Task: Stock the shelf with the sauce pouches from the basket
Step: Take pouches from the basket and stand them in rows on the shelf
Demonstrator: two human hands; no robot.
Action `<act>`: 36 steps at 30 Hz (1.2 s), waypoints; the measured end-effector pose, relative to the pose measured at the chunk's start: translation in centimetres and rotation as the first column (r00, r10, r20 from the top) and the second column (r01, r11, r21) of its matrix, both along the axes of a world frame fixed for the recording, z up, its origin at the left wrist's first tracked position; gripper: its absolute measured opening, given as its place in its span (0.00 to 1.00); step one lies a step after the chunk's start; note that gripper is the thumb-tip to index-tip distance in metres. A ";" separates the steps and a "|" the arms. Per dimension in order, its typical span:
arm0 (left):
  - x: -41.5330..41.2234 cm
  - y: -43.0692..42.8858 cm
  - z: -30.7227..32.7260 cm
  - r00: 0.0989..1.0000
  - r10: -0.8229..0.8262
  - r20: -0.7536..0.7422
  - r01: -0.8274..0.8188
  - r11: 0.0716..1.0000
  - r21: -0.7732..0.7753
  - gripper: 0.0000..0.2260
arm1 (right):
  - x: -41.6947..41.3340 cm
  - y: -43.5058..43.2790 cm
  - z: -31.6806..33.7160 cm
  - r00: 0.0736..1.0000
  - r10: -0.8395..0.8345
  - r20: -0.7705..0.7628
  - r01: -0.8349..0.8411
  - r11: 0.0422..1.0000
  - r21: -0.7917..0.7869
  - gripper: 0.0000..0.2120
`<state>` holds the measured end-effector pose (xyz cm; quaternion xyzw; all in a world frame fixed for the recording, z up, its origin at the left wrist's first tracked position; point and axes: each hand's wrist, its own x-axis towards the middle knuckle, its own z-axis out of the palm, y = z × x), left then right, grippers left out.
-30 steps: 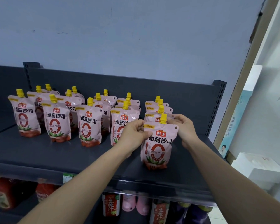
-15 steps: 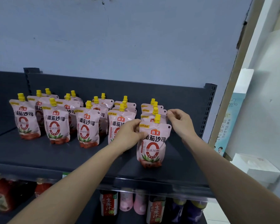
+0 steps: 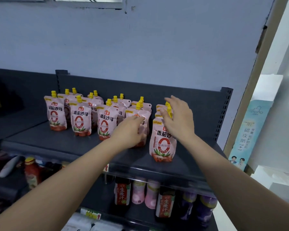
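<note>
While pouches (image 3: 80, 120) stand on shelf (image 3: 57, 140) — right hand (image 3: 180, 120) fingers apart | left hand (image 3: 128, 132) fingers: cannot tell

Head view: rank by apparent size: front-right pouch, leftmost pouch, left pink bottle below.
1. front-right pouch, nearest the camera.
2. leftmost pouch, farther back.
3. left pink bottle, top hidden by the shelf edge.

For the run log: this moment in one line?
front-right pouch upright on shelf | left hand touches neighbouring pouch | right hand open above it

Sauce pouches (image 3: 80, 119) in rows on the shelf (image 3: 57, 142), bottles (image 3: 122, 194) beneath it.
</note>
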<state>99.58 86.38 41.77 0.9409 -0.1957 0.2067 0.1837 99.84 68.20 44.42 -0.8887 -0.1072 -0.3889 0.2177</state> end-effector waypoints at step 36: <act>-27.0 51.9 -9.3 0.453 0.891 -0.004 -0.770 0.394 0.502 0.20 | -11.3 52.1 -10.7 0.667 0.530 -0.523 -0.737 0.573 -0.359 0.23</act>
